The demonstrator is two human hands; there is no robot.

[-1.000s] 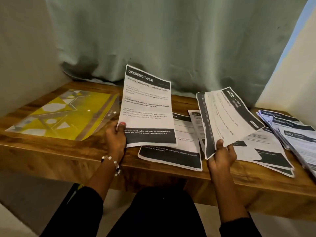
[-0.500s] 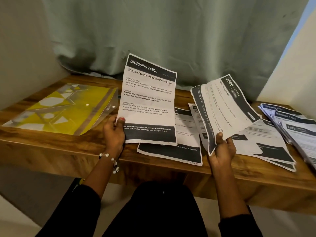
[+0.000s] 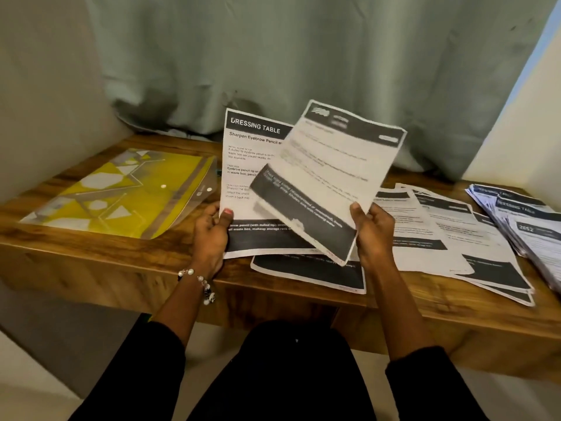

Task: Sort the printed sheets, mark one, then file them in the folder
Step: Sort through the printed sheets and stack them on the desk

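Paper is held in both hands above the front edge of the wooden desk [image 3: 91, 268]. A sheet headed "DRESSING TABLE" [image 3: 252, 177] is pinched at its lower left edge by the left hand [image 3: 211, 230], the thumb lying on the printed face and the fingers curled behind it; the sheet stands nearly upright. A second sheet [image 3: 331, 177] (its print blurred and unreadable) is gripped at its lower right edge by the right hand [image 3: 373, 230], the thumb on the front and the fingers behind. This second sheet is tilted and overlaps the right part of the first one. The grip of each hand is thus closed on paper.

Beneath the held sheets, another printed sheet [image 3: 309, 275] lies flat near the desk's front edge. To the right of it, several more sheets [image 3: 449, 238] are spread in overlapping layers, and a fanned stack [image 3: 528, 220] lies at the far right end of the desk.

A yellow patterned folder [image 3: 121, 192] with a clear flap lies flat on the left part of the desk, well apart from the loose sheets. A beaded bracelet [image 3: 200, 284] is worn on the left wrist. A grey-green curtain [image 3: 303, 62] hangs behind the desk.
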